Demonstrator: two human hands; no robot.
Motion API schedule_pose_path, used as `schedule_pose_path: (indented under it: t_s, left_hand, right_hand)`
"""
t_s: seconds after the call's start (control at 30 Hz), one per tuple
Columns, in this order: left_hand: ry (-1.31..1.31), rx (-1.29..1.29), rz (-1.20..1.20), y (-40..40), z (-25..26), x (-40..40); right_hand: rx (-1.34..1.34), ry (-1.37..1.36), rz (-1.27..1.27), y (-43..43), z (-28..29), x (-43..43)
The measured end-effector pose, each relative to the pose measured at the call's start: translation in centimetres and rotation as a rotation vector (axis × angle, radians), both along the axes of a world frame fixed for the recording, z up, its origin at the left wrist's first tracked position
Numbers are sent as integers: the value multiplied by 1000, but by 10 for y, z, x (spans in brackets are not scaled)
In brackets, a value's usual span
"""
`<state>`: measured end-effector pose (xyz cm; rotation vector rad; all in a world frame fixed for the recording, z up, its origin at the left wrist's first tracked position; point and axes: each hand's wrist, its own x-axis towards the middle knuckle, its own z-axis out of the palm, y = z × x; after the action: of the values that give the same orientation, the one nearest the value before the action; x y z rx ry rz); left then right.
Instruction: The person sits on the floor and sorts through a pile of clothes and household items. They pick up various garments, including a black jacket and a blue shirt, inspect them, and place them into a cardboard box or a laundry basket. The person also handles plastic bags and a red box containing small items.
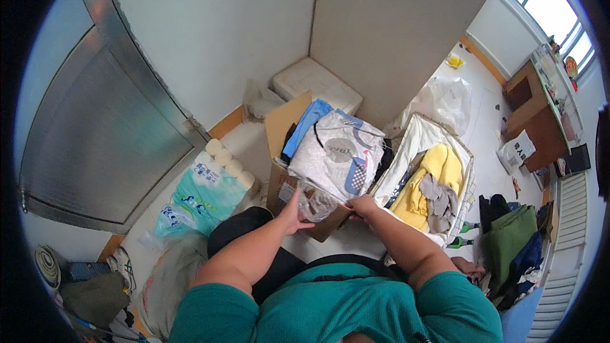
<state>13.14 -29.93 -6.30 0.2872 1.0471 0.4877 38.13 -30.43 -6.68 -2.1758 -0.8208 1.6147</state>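
Observation:
An open cardboard box (279, 183) stands before me, heaped with folded clothes. On top lies a light grey printed garment (333, 145) with a dark cord, and a blue garment (310, 126) sticks up behind it. Clear crumpled plastic (317, 204) bulges at the box's near side. My left hand (291, 215) is at the near left corner of the box, thumb raised beside the plastic and fingers apart. At the near right corner my right hand (363, 206) pinches the lower edge of the grey garment; its fingertips are partly hidden.
Right of the box stands a white-lined wire basket (469, 171) holding yellow cloth (441, 166) and a grey-brown cloth (438, 200). Toilet rolls in teal packaging (209, 190) lie left. A white foam box (317, 83) sits behind. Green bottles (461, 242) and piled clothes (512, 238) are at right.

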Motion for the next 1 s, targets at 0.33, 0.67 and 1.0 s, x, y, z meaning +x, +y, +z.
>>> schedule_pose_path:
  t_s: [0.33,0.67,1.0]
  left_hand:
    - [91,-222,-942,-19,-66,22]
    - [484,-50,-804,-19,-61,12]
    - [1345,788,-779,3,25,-32]
  right_hand:
    - [136,-499,356,-68,-73,30]
    - [41,72,333,-83,-49,5]
    - [170,-456,748,-76,-27,17]
